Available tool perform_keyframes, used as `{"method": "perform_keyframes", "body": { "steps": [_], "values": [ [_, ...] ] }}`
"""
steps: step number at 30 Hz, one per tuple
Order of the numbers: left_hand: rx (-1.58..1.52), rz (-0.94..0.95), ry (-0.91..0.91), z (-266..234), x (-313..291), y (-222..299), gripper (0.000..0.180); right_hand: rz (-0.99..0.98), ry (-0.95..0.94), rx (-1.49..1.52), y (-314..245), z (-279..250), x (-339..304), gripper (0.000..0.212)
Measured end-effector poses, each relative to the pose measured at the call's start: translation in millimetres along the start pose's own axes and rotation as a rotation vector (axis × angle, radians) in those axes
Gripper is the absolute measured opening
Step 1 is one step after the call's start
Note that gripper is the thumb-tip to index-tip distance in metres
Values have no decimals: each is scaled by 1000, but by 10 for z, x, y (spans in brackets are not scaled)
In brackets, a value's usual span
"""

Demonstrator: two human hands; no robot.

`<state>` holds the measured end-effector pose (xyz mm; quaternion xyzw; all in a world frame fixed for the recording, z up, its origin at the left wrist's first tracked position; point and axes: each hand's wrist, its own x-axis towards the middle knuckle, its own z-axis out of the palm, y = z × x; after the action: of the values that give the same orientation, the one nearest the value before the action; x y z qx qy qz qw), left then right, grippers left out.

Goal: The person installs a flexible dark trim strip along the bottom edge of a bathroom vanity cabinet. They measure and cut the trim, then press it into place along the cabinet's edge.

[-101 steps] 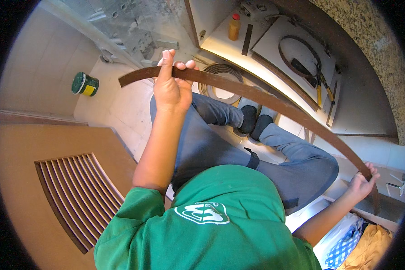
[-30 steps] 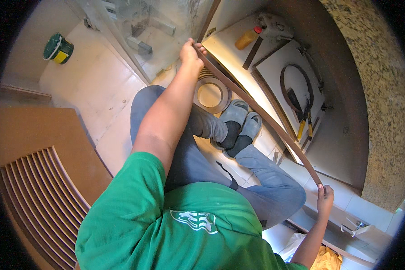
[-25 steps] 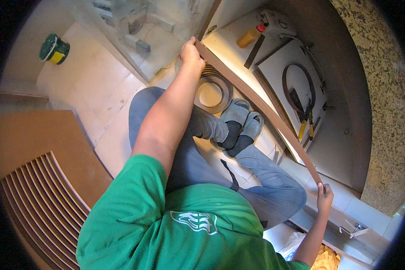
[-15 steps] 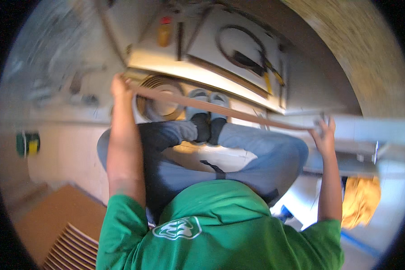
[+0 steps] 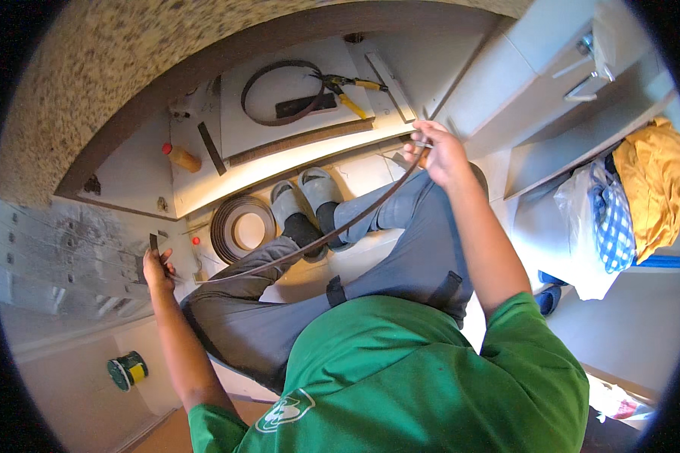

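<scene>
Edge banding strip (image 5: 310, 243), long, thin and dark brown, hangs in a loose curve between the two hands of the person, above the legs in grey trousers (image 5: 400, 249). Its left end stands up out of the left hand (image 5: 159, 270), which is clenched around it near the left side of the scene, just in front of a pale panel with small fittings (image 5: 60, 257). Its right end is pinched in the fingers of the right hand (image 5: 440, 152), which is raised further away and to the right, near a white cabinet (image 5: 521, 83). The person sits on the floor in a green shirt (image 5: 423, 377), and the feet in grey sandals (image 5: 306, 198) point to the far side. Just left of the sandals lies a roll of the same brown banding (image 5: 240, 226) on the floor. Farther away a white board (image 5: 279, 113) lies flat and carries a loop of dark strip (image 5: 268, 94), pliers with yellow handles (image 5: 347, 94) and a flat dark bar (image 5: 304, 106). A small orange bottle (image 5: 181, 157) lies to the left of this board. Near the left elbow a green round tin (image 5: 127, 370) stands on the pale floor. At the right, a yellow cloth (image 5: 650, 181) and a blue checked bag (image 5: 612, 226) rest beside the cabinet.
</scene>
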<state>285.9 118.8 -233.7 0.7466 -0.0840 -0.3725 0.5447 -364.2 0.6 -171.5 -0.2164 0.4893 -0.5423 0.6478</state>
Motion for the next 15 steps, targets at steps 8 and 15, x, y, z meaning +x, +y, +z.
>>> {"method": "perform_keyframes", "body": {
  "steps": [8, 15],
  "values": [
    [333, 241, -111, -134, -632, 740, 45, 112, 302, 386, 430, -75, 559, 18],
    [336, 130, -206, -95, -238, 1035, 21, 138, 476, 582, 692, -185, 822, 29]
  ]
}}
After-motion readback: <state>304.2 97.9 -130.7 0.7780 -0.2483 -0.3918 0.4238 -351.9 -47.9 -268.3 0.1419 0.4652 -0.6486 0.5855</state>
